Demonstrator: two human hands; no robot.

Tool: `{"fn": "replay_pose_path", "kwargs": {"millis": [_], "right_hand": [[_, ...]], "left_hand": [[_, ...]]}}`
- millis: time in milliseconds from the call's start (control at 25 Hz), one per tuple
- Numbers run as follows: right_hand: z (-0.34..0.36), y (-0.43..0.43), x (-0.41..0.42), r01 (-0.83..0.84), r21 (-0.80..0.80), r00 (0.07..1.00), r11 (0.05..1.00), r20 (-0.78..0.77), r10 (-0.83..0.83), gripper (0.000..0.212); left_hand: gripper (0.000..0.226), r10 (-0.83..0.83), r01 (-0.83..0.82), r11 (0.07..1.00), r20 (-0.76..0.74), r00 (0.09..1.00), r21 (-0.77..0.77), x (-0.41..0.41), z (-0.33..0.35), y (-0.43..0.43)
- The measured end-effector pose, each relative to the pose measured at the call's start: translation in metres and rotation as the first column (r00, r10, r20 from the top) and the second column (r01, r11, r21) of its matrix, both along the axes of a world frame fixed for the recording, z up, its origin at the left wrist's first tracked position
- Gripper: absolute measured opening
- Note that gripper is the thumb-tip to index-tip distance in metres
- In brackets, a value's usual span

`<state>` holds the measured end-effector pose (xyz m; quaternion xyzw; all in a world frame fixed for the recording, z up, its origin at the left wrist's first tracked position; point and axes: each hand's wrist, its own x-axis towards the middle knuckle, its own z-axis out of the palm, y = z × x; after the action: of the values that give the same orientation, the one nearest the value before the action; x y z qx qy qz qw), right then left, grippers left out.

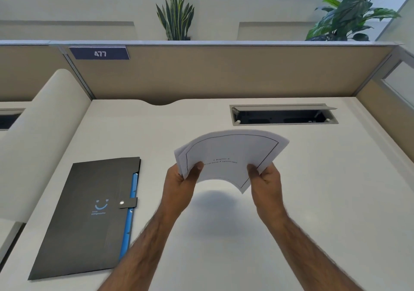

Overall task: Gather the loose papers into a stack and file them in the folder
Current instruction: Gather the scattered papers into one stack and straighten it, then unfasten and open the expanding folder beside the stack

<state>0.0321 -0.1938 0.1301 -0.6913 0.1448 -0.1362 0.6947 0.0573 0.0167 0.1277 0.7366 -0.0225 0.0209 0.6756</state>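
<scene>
A stack of white papers (230,154) with a thin black border and small printed text is held up above the desk, bowed upward in the middle. My left hand (179,185) grips its left edge and my right hand (266,183) grips its right edge, thumbs on top. The sheets are slightly fanned at the left corner. A black folder (89,219) with a blue smiley mark, blue inner tabs and a snap strap lies shut on the desk to the left of my left forearm.
The white desk (313,201) has an open cable tray slot (283,115) at the back right. Beige partition walls (224,73) enclose the back and right. A curved white divider (44,134) rises on the left. Plants stand behind the partition.
</scene>
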Motion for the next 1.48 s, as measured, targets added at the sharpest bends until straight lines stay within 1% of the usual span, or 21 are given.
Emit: {"fn": "replay_pose_path", "kwargs": {"millis": [80, 160, 200, 280, 360, 400, 480, 520, 600, 680, 760, 800, 880, 920, 960, 1040, 1120, 1200, 1240, 1360, 1480], "right_hand": [[-0.007, -0.002, -0.002, -0.032, -0.028, 0.997, 0.999, -0.071, 0.030, 0.026], [-0.019, 0.000, -0.006, -0.110, -0.067, 0.982, 0.992, -0.160, 0.098, 0.035], [-0.025, 0.001, -0.007, -0.128, -0.075, 0.975, 0.989, -0.190, 0.111, 0.034], [-0.032, 0.003, -0.008, -0.096, -0.080, 0.976, 0.992, -0.204, 0.078, 0.033], [-0.036, 0.003, -0.002, -0.053, -0.098, 0.979, 0.994, -0.203, 0.032, 0.028], [-0.037, 0.002, 0.003, -0.044, -0.109, 0.975, 0.993, -0.220, 0.019, 0.022], [-0.040, -0.001, 0.014, -0.042, -0.140, 0.959, 0.989, -0.285, 0.000, 0.010], [-0.043, -0.003, 0.019, -0.050, -0.157, 0.942, 0.986, -0.336, -0.006, 0.012], [-0.050, -0.003, 0.026, -0.067, -0.193, 0.898, 0.979, -0.439, -0.025, 0.017], [-0.058, 0.000, 0.029, -0.085, -0.236, 0.859, 0.968, -0.510, -0.049, 0.024], [-0.068, 0.004, 0.028, -0.092, -0.283, 0.834, 0.955, -0.545, -0.081, 0.036], [-0.074, 0.005, 0.026, -0.096, -0.302, 0.830, 0.948, -0.551, -0.092, 0.041], [-0.083, 0.005, 0.022, -0.113, -0.341, 0.820, 0.933, -0.562, -0.107, 0.044], [-0.087, 0.004, 0.021, -0.122, -0.355, 0.814, 0.927, -0.570, -0.111, 0.043], [-0.090, 0.004, 0.019, -0.133, -0.367, 0.807, 0.921, -0.579, -0.114, 0.041], [-0.092, 0.002, 0.017, -0.161, -0.411, 0.794, 0.897, -0.594, -0.129, 0.035], [-0.093, -0.001, 0.015, -0.174, -0.438, 0.783, 0.882, -0.604, -0.145, 0.021], [-0.094, -0.004, 0.011, -0.155, -0.429, 0.781, 0.890, -0.605, -0.156, 0.006], [-0.095, -0.006, 0.008, -0.145, -0.421, 0.779, 0.895, -0.606, -0.159, 0.004], [-0.095, -0.009, 0.003, -0.138, -0.400, 0.779, 0.906, -0.609, -0.150, 0.012], [-0.095, -0.014, -0.002, -0.139, -0.390, 0.791, 0.910, -0.597, -0.135, 0.016]], "left_hand": [[0.016, -0.033, 0.032, 0.999, -0.040, 0.999, -0.024, 0.000, -0.004, 0.004], [0.018, -0.038, 0.032, 0.998, -0.122, 0.992, -0.052, -0.001, -0.016, 0.002], [0.021, -0.028, 0.024, 0.999, -0.153, 0.988, -0.028, -0.001, -0.022, 0.000], [0.033, 0.006, -0.003, 1.000, -0.191, 0.982, 0.015, 0.002, -0.033, -0.004], [0.031, 0.049, -0.051, 0.999, -0.231, 0.972, -0.002, 0.011, -0.039, -0.004], [0.026, 0.052, -0.058, 0.998, -0.256, 0.965, -0.017, 0.017, -0.041, -0.003], [0.018, 0.026, -0.032, 0.999, -0.325, 0.945, -0.012, 0.029, -0.047, 0.001], [0.016, 0.032, -0.021, 0.999, -0.377, 0.926, 0.033, 0.035, -0.053, 0.003], [0.016, 0.072, 0.016, 0.983, -0.468, 0.881, 0.182, 0.042, -0.068, 0.007], [0.016, 0.083, 0.104, 0.941, -0.517, 0.852, 0.323, 0.044, -0.082, 0.012], [0.022, 0.095, 0.178, 0.871, -0.512, 0.853, 0.457, 0.043, -0.093, 0.016], [0.026, 0.111, 0.186, 0.835, -0.489, 0.865, 0.519, 0.041, -0.097, 0.017], [0.024, 0.128, 0.165, 0.807, -0.440, 0.889, 0.567, 0.037, -0.100, 0.020], [0.024, 0.124, 0.152, 0.812, -0.423, 0.898, 0.563, 0.034, -0.101, 0.020], [0.029, 0.120, 0.143, 0.812, -0.401, 0.908, 0.566, 0.029, -0.101, 0.021], [0.040, 0.110, 0.140, 0.781, -0.355, 0.928, 0.609, 0.020, -0.102, 0.023], [0.048, 0.091, 0.150, 0.752, -0.326, 0.941, 0.642, 0.016, -0.102, 0.024], [0.048, 0.066, 0.181, 0.722, -0.326, 0.943, 0.667, 0.013, -0.102, 0.027], [0.047, 0.060, 0.197, 0.706, -0.334, 0.941, 0.680, 0.012, -0.101, 0.027], [0.047, 0.079, 0.206, 0.664, -0.341, 0.937, 0.719, 0.005, -0.099, 0.028], [0.046, 0.090, 0.212, 0.646, -0.349, 0.933, 0.733, -0.001, -0.099, 0.030]]}}
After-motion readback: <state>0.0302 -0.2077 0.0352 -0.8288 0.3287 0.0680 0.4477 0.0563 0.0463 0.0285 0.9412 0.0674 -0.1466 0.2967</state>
